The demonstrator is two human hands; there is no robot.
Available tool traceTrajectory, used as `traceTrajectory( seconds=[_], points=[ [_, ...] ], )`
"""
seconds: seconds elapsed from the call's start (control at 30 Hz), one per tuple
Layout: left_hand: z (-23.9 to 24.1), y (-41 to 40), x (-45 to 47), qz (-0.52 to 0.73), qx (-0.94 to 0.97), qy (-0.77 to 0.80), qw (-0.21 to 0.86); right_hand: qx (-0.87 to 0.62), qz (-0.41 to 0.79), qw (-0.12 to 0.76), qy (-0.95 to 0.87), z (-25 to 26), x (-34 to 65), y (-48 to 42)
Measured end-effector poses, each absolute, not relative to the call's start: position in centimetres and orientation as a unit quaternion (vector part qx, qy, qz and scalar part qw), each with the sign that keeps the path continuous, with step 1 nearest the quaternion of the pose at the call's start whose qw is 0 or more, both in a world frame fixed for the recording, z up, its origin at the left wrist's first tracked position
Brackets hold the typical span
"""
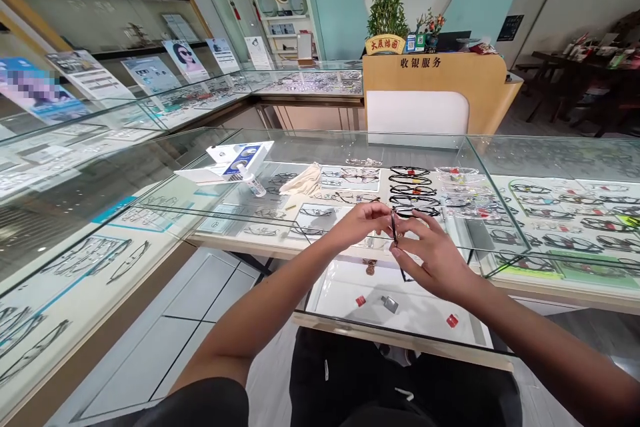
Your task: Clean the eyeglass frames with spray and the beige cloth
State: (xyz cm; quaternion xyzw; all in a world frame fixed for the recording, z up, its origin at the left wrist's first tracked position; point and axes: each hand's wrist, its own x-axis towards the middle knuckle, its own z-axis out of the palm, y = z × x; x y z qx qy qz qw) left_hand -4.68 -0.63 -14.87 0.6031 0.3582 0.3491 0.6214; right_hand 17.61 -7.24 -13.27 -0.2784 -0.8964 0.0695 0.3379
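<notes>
Both hands are raised over the front edge of the glass display counter (280, 240). Between them is a dark pair of eyeglasses (394, 227), seen almost edge-on. The fingers of my left hand (359, 221) pinch it from the left. My right hand (433, 255) grips it from the other side, thumb low and fingers above. Much of the frame is hidden by the fingers. Below the hands, a pulled-out drawer (330, 310) with a white bottom holds two small red pieces (360, 301) (452, 321) and a small grey item (389, 305).
On the counter are a crumpled cream cloth (303, 181), a small clear bottle (253, 183) and an opened white-and-blue box (225, 163). Black-framed glasses (413, 191) lie in a column beyond the hands. More display cases run left (90, 260) and right (575, 213). A wooden cashier desk (417, 113) stands behind.
</notes>
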Motion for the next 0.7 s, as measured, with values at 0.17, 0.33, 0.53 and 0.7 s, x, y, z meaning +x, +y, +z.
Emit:
traceTrajectory(
  seconds=[0.17,0.33,0.53,0.7],
  points=[
    [-14.6,0.1,-7.7,0.199,0.639,0.340,0.660,-0.230,0.043,0.299,-0.925,-13.6,17.2,-8.2],
    [-15.1,-1.4,-11.0,0.133,0.652,0.319,0.675,-0.163,0.036,0.245,-0.955,-14.1,15.5,-9.4],
    [-16.1,-3.9,-14.3,0.111,0.615,0.298,0.722,-0.090,0.012,0.217,-0.972,-14.6,12.4,-10.0],
    [-17.0,-5.2,-17.1,0.140,0.562,0.287,0.763,-0.056,0.006,0.235,-0.970,-14.2,9.5,-10.1]
  ],
)
